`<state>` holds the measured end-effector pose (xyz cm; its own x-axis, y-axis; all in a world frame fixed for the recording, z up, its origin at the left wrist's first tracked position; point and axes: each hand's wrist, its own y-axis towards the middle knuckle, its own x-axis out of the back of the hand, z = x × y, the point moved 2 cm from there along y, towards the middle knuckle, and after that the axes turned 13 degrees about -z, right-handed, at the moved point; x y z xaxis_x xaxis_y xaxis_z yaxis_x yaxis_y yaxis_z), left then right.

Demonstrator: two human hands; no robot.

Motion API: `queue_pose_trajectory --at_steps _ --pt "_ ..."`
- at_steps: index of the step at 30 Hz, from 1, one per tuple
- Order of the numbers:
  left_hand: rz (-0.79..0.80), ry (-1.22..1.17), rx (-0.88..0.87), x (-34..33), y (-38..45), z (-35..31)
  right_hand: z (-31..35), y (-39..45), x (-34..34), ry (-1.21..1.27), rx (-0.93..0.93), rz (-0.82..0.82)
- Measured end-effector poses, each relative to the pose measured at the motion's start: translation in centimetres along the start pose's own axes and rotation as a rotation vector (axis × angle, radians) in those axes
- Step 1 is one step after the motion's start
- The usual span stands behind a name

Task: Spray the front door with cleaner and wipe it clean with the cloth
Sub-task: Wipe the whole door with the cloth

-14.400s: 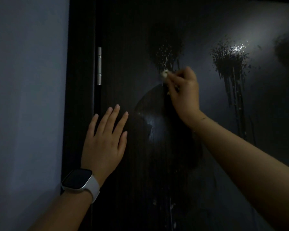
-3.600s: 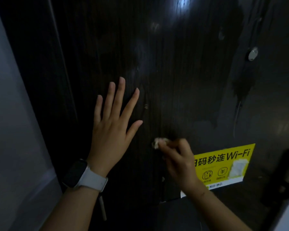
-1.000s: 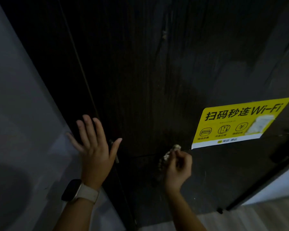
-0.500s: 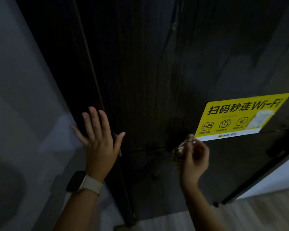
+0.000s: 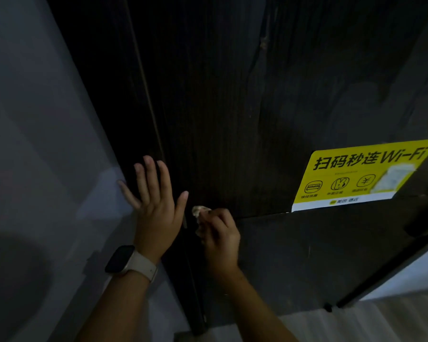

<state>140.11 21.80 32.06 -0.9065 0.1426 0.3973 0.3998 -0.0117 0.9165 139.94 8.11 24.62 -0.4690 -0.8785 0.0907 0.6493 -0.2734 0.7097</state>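
Fingers (image 5: 150,174) of the left hand (image 5: 156,213) splay flat at nine o'clock on the door (image 5: 220,107). At three o'clock of it, the right hand (image 5: 219,234) pinches the balled cloth (image 5: 200,211). Such a small wad risks leaving streaks.

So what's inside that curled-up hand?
A small crumpled cloth pokes out above the right hand, against the dark door. The rest is hidden by the fingers.
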Motion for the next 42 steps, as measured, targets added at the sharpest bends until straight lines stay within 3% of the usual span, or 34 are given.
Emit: queue_pose_trajectory --at_steps 2,7,10,12,17,19,21,25,27,29,33,35,37,42 --pt "0.003 -0.012 0.0 0.0 -0.2 0.2 0.0 2.1 2.9 0.008 0.064 -0.015" --pt "0.011 0.003 0.019 0.3 0.0 0.2 -0.2 10.4 8.9 -0.034 0.019 -0.533" --pt "0.01 -0.018 0.039 0.7 0.0 0.0 -0.5 11.4 7.6 -0.041 0.019 -0.607" --pt "0.011 -0.021 0.043 1.0 0.0 -0.1 -0.7 9.4 5.5 -0.042 0.116 -0.499" --pt "0.048 -0.037 0.03 1.5 0.0 0.0 -1.7 2.7 1.5 -0.159 0.497 0.164" --pt "0.06 -0.031 0.02 1.7 0.0 0.1 -1.5 4.1 2.6 -0.141 0.534 0.193" --pt "0.063 -0.009 0.007 1.8 0.0 0.2 -0.6 7.5 4.6 -0.115 0.484 0.041" --pt "0.061 0.013 0.012 1.9 0.1 0.0 3.1 16.2 7.7 -0.095 0.371 -0.458" --pt "0.056 0.001 0.027 1.9 0.1 -0.1 4.1 17.4 6.6 -0.112 0.378 -0.534" --pt "0.052 0.0 0.027 2.0 0.1 -0.2 3.6 15.0 4.5 -0.127 0.504 -0.388" --pt "0.059 0.01 0.02 2.3 0.2 -0.3 -0.1 8.5 2.7 -0.25 0.862 0.164" --pt "0.071 0.001 0.034 2.5 0.3 -0.2 -0.2 9.0 3.7 -0.274 0.874 0.285" --pt "0.082 -0.018 0.044 2.7 0.4 -0.1 1.6 11.9 5.4 -0.22 0.727 0.19" --pt "0.068 -0.027 0.012 3.5 0.6 -0.2 8.2 21.7 7.0 -0.15 0.552 -0.33"
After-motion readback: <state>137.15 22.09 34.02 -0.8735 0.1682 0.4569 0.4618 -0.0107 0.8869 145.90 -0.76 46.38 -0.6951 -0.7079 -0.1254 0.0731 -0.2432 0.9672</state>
